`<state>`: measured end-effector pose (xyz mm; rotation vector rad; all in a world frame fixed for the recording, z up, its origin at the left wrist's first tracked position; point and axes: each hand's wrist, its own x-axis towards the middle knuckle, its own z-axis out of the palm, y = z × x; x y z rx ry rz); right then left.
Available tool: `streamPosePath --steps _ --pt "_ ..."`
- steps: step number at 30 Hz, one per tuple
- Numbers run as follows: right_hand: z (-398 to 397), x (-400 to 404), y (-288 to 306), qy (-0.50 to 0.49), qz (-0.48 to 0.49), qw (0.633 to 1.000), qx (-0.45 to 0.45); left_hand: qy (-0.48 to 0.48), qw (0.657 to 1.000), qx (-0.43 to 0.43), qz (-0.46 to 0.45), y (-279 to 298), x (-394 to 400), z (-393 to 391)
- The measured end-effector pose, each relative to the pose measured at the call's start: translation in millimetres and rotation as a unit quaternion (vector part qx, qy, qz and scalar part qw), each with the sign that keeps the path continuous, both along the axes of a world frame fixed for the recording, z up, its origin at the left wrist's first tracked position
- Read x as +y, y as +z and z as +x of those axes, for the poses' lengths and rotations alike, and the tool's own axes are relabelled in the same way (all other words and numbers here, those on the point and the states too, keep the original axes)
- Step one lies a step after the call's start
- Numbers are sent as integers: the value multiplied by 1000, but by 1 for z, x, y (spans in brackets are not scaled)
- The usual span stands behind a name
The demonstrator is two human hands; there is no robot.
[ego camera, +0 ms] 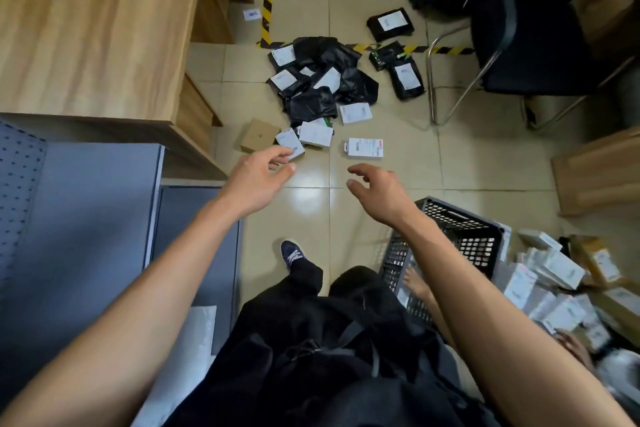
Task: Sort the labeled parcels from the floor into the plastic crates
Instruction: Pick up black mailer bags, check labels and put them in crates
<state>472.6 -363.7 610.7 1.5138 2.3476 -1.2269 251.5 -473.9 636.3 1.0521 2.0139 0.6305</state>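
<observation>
Fingers of left hand overlap a white parcel beside a brown box.

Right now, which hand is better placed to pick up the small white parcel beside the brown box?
Left hand: its fingers reach the small white parcel; the right hand hovers farther away.
</observation>
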Motion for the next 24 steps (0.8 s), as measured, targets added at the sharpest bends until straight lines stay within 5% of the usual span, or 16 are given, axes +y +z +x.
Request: streamPosePath --steps 24 --pt "-54 309 -8 -10 -41 999 17 -1 999 15 -30 11 295 -45"
